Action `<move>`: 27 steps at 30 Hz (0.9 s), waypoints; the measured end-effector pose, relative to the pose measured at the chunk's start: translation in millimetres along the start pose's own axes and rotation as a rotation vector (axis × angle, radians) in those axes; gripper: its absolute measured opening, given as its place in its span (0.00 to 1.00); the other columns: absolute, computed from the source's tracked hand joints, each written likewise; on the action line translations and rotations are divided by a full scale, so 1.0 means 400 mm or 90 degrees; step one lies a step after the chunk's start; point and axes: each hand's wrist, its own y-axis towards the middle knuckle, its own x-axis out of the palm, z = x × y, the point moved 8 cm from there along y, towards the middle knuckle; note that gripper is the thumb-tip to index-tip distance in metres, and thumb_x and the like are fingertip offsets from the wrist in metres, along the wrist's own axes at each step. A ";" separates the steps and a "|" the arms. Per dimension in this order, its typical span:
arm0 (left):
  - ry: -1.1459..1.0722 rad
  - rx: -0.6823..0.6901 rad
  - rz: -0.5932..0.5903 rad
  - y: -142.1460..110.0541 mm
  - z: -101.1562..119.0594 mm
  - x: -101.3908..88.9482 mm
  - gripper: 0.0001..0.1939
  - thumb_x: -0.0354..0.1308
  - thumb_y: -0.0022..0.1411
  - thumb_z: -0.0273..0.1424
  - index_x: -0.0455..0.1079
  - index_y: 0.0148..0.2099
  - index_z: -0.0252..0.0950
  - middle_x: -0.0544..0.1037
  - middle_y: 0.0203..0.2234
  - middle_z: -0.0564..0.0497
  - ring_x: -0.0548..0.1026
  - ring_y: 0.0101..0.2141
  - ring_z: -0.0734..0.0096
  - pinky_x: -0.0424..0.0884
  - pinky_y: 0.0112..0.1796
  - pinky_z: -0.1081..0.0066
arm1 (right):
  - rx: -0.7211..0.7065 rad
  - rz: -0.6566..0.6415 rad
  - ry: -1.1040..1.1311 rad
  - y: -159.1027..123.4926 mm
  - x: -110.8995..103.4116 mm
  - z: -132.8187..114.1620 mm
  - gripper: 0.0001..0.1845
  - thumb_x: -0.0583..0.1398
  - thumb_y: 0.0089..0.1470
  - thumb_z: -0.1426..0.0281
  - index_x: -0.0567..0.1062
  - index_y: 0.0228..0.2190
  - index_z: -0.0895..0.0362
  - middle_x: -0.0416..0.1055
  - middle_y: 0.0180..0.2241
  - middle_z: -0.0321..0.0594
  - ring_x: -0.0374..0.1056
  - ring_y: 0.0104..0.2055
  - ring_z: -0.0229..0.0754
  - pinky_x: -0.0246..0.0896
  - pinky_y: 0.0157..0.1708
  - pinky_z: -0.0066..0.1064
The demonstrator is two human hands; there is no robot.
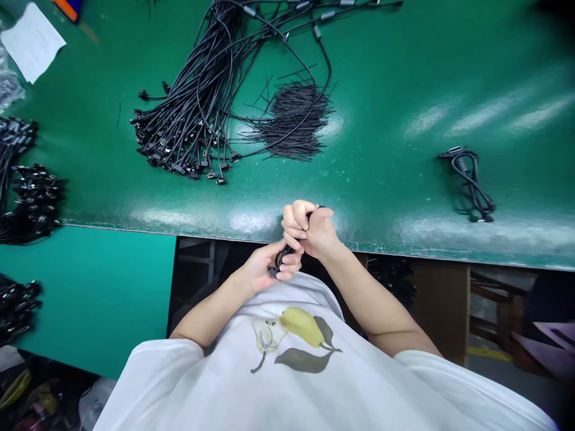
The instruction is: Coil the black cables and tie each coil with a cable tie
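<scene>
A folded black cable is held in front of my shirt, by the table's near edge. My left hand is closed around its lower part, with a dark connector end poking out below the fingers. My right hand sits just above and touches the left, its fingers curled on the upper part of the cable. Most of the cable is hidden by the fingers. Beyond my hands lies a pile of short, thin black ties. Left of that pile spreads a large bunch of loose black cables with small connectors.
A folded, bundled black cable lies on the right of the green table. More bundled cables are at the left edge. White paper lies at the upper left. A lower green surface adjoins the table.
</scene>
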 end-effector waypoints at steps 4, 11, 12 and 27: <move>0.029 0.069 0.011 -0.006 0.006 -0.025 0.19 0.74 0.48 0.36 0.72 0.34 0.28 0.62 0.22 0.54 0.60 0.24 0.82 0.57 0.21 0.83 | 0.014 -0.048 -0.086 -0.002 -0.009 0.008 0.35 0.62 0.46 0.37 0.62 0.20 0.56 0.57 0.21 0.27 0.51 0.17 0.27 0.69 0.24 0.30; 0.134 0.241 0.137 -0.066 0.097 -0.097 0.21 0.72 0.50 0.42 0.69 0.32 0.31 0.62 0.22 0.56 0.59 0.23 0.82 0.56 0.22 0.80 | -0.007 0.054 -0.639 0.120 -0.203 -0.132 0.20 0.61 0.57 0.52 0.74 0.40 0.56 0.75 0.41 0.43 0.71 0.37 0.42 0.68 0.45 0.41; 0.134 0.255 0.158 -0.073 0.106 -0.104 0.21 0.72 0.50 0.42 0.69 0.33 0.31 0.62 0.22 0.56 0.58 0.23 0.82 0.57 0.22 0.80 | -0.039 0.140 -0.776 0.151 -0.241 -0.171 0.15 0.60 0.59 0.58 0.74 0.40 0.56 0.74 0.40 0.44 0.70 0.36 0.42 0.67 0.45 0.41; 0.160 0.342 0.143 -0.108 0.139 -0.086 0.21 0.71 0.51 0.41 0.71 0.35 0.29 0.61 0.21 0.58 0.56 0.20 0.85 0.53 0.19 0.81 | -0.118 0.309 -1.258 0.133 -0.290 -0.245 0.13 0.51 0.62 0.68 0.75 0.37 0.58 0.72 0.39 0.51 0.67 0.41 0.51 0.63 0.43 0.43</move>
